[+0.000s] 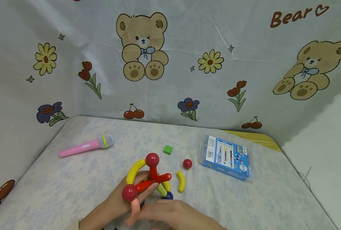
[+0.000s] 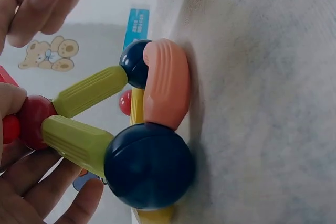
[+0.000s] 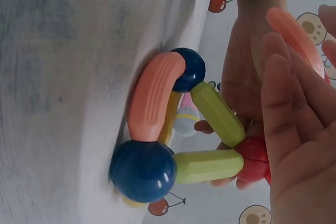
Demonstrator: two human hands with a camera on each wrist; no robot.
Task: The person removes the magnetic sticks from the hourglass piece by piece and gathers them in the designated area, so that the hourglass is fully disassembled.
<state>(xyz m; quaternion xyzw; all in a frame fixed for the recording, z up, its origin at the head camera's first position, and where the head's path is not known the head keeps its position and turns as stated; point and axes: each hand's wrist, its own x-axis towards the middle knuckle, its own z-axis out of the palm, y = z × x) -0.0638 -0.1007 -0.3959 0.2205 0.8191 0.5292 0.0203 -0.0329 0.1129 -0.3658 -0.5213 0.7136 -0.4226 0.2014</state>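
My left hand [image 1: 120, 196] grips a magnetic stick-and-ball model, thumb across a red stick [image 1: 144, 186]. Two red balls on it, one the upper red ball [image 1: 152, 159], are joined by a yellow curved stick [image 1: 135, 171]. Lower down, green sticks [image 2: 79, 142] run from a red ball to dark blue balls [image 2: 149, 166], linked by an orange curved stick [image 2: 167, 85] close over the tabletop. My right hand [image 1: 173, 214] pinches another orange curved stick [image 3: 296, 40] hanging from the near red ball [image 1: 129, 193]. Its other fingers are fairly straight.
A loose yellow curved stick [image 1: 181, 181], a red ball [image 1: 187, 164] and a green cube [image 1: 168, 149] lie beyond the hands. A blue-labelled plastic box [image 1: 226, 156] is at the right, a pink microphone [image 1: 87, 146] at the left. A printed cloth [image 1: 182, 86] hangs behind the table.
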